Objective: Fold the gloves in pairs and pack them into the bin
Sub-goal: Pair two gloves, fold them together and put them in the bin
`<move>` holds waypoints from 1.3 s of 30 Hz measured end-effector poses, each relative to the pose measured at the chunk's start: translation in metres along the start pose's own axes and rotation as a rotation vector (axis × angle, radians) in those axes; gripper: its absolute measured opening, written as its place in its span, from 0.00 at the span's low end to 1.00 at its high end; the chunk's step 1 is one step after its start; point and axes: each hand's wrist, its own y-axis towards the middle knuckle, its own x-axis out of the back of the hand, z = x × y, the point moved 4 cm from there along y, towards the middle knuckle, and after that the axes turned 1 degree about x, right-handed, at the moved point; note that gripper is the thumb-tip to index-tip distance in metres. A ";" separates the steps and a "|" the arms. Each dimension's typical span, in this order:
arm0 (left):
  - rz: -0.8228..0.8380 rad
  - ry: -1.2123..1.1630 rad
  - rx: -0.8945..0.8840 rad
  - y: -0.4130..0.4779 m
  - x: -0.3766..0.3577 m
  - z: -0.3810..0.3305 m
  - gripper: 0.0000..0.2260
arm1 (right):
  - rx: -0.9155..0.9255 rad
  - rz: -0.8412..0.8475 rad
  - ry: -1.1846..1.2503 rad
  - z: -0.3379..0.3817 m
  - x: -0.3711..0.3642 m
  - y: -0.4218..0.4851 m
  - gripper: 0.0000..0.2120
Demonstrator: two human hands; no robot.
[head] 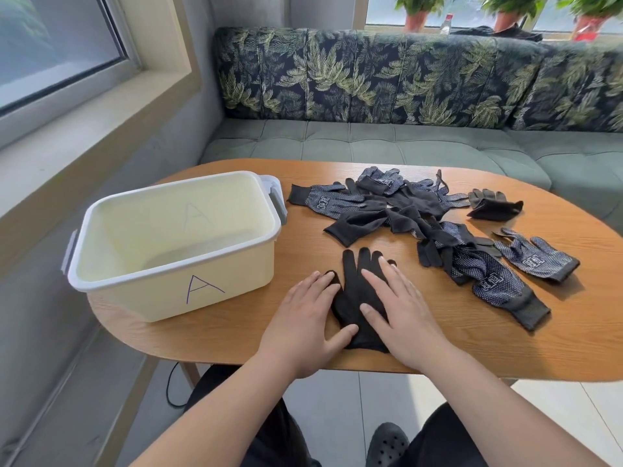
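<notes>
**Flat Hands Smooth a Black Glove Before the Fold**

A black glove [355, 284] lies fingers-away on the near edge of the wooden table [505, 352], pinned under both palms. The left hand [303, 318] and right hand [401, 311] press with straight fingers and grasp nothing, apparently flattening the fabric so a fold will hold. Whether a second glove lies beneath cannot be told. The bin [151, 294] marked "A" stands just to the left, within easy reach; no gloves show inside it. The unsorted heap of gloves [404, 214] waits beyond.

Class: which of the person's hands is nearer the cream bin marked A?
Left. The left hand rests to the right of the bin; the right hand lies farther off, across the black glove.
</notes>
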 end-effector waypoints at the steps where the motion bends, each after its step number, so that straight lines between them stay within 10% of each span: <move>1: 0.006 0.015 0.008 0.001 -0.001 0.000 0.39 | -0.006 0.020 -0.051 -0.003 -0.001 -0.008 0.34; 13: -0.201 -0.175 -0.224 -0.009 0.004 -0.002 0.24 | 0.011 -0.128 -0.019 -0.007 0.006 -0.026 0.29; 22: -0.212 -0.340 -0.280 -0.011 0.003 0.003 0.06 | 0.198 -0.341 0.150 -0.005 0.015 -0.041 0.07; 39: -0.173 -0.543 -0.172 -0.015 0.007 0.008 0.04 | 0.333 -0.357 0.172 -0.003 0.014 -0.044 0.11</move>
